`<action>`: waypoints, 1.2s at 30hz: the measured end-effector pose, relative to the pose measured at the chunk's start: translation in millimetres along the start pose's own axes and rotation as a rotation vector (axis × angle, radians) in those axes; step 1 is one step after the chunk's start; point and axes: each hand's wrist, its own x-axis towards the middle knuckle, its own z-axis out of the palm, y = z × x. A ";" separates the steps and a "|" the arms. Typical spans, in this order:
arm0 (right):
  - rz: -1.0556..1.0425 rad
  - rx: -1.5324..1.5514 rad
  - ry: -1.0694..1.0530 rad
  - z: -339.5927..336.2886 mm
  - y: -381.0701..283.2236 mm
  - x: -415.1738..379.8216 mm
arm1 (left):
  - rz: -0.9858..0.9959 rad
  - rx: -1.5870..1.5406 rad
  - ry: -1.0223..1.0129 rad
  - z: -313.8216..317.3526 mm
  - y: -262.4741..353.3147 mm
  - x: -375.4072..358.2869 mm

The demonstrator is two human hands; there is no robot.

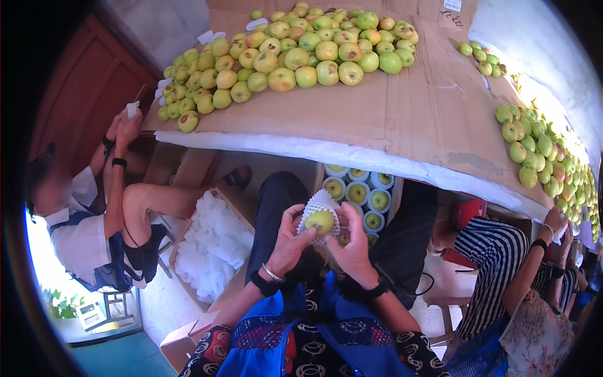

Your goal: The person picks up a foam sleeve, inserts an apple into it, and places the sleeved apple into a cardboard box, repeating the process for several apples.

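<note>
Between my two hands is a green apple [320, 222], partly covered by a white foam net [321, 202] that rises above it. My left hand [288, 244] holds the apple and net from the left, its thumb on the fruit. My right hand [353, 247] has its fingers curled round the net's right side, the thumb low beside the apple. Just beyond my hands, between my knees, a box holds netted apples [357, 193] in rows. Part of that box is hidden behind my hands.
A cardboard-covered table [414, 119] ahead bears a large apple pile [295, 60] and more apples [534, 144] at right. A box of white foam nets [210, 245] stands left. People sit at both sides, a co-worker's hands [125, 125] holding a net at left.
</note>
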 end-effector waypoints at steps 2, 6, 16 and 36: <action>0.071 0.104 -0.013 -3.4 7.7 0.8 | -0.030 -0.068 -0.032 -3.4 2.8 -0.6; 0.132 0.058 -0.008 -9.3 13.5 -0.2 | 0.002 0.062 -0.111 -9.8 -1.9 1.1; -0.086 -0.104 0.052 -1.9 5.8 3.0 | -0.015 0.071 0.036 -14.1 -13.0 1.0; 0.162 0.423 -0.064 9.5 10.2 -0.2 | 0.678 1.233 0.170 21.9 12.2 -6.4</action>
